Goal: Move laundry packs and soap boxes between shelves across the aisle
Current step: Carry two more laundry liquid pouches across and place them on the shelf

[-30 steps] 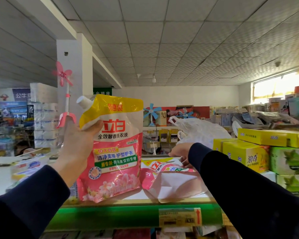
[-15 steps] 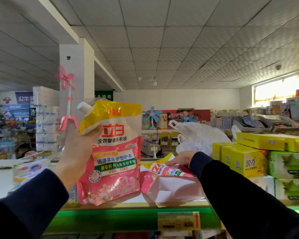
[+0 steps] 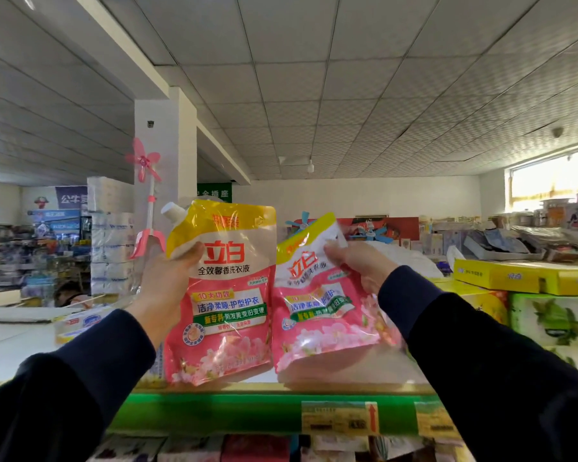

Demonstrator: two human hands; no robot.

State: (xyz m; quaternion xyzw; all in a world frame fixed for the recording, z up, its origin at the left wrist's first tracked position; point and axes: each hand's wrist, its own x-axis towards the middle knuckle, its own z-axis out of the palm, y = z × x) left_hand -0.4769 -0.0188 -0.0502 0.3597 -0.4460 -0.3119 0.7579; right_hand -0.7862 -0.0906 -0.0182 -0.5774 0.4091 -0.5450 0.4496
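Laundry packs are held up above the top shelf [image 3: 214,411], one in each hand. The left pack [image 3: 224,295] is kept upright, its white spout at the upper corner, and is gripped by the left hand [image 3: 167,281] with the thumb laid across the front and the fingers hidden behind. The right pack [image 3: 317,301] is tilted and is pinched near its top by the right hand [image 3: 361,265]; its lower edge hangs just above the shelf, though whether it touches cannot be told. Yellow boxes [image 3: 514,278] are stacked to the right on the same shelf level, and a pink toy fan [image 3: 146,201] stands behind the left hand.

From here, a slip is judged most likely on the right side: the grip there is taken only at the slack upper corner, so the sagging liquid could pull the film free. The pink fan could also be knocked if the left arm is swung outward.
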